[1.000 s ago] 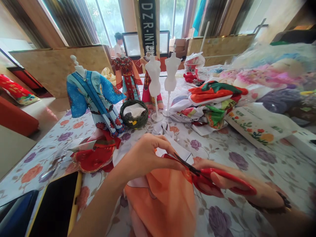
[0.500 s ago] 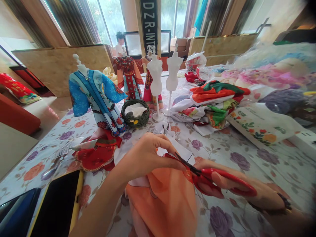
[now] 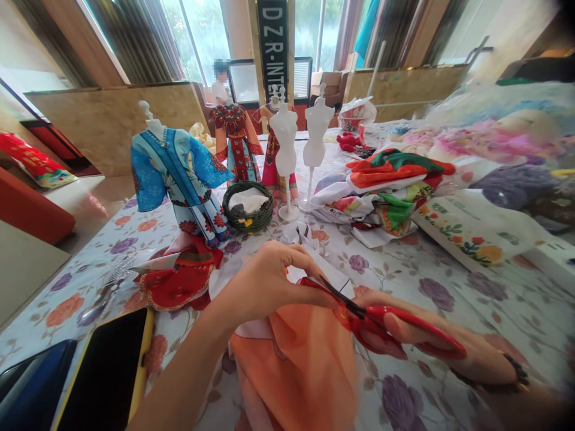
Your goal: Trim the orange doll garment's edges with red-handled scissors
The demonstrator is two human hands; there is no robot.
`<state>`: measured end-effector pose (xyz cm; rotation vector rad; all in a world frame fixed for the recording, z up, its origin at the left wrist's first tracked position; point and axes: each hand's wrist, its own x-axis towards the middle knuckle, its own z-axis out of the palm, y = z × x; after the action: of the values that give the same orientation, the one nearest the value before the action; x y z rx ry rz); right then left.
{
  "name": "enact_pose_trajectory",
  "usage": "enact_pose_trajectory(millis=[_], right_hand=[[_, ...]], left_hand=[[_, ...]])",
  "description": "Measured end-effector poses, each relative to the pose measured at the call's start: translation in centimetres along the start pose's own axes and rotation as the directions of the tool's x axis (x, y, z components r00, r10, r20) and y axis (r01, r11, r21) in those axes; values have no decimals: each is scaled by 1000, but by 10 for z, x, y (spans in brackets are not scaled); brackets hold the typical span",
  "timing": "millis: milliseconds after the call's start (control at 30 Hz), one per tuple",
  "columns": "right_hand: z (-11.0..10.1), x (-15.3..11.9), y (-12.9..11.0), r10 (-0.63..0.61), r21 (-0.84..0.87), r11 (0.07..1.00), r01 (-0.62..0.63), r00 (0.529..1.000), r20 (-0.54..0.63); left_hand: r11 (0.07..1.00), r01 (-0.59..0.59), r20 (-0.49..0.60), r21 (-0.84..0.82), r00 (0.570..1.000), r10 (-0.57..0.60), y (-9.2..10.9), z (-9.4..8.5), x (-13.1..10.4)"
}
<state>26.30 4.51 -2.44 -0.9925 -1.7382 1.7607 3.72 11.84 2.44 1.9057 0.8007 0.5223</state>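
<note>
Orange and white fabric point(image 3: 305, 359) hangs in folds at the front middle, with a red part near its top edge. My left hand point(image 3: 274, 278) pinches that upper edge, thumb and fingers closed on the cloth. In my right hand point(image 3: 386, 332) are red-handled scissors point(image 3: 422, 329), their dark blades pointing left at the red part beside my left fingertips. Whether the blades are fully closed is hard to tell. Beyond my left hand lies a red garment piece point(image 3: 177, 281) with a gold trim.
A blue robe on a dress form point(image 3: 177, 173), two white mannequins point(image 3: 284, 137), and a dark woven basket point(image 3: 248, 209) stand at the back. Right is a heap of coloured cloth point(image 3: 390, 185). A yellow-cased phone point(image 3: 105, 365) lies front left on the flowered tablecloth point(image 3: 431, 293).
The view has shifted very slightly, moving the background a little to the right. Both hands, the fabric and the scissors keep nearly the same position.
</note>
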Motion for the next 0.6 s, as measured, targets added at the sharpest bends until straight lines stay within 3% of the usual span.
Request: enact_pose_trajectory(millis=[267,467,600], right_hand=[[-1,-4,8,14,-93,996,-17,999,-35],[-7,-8,23,-83,-118,989,85,996,28],[1,-5,9,37,-61,997,-42,997,-72]], left_hand=[[1000,-5,7,5,1000,5,-2,-1,-1],[1000,-22,9,2,1000,22,-2,0,-1],[999,-27,-1,18,1000,27,-2,-1,-1]])
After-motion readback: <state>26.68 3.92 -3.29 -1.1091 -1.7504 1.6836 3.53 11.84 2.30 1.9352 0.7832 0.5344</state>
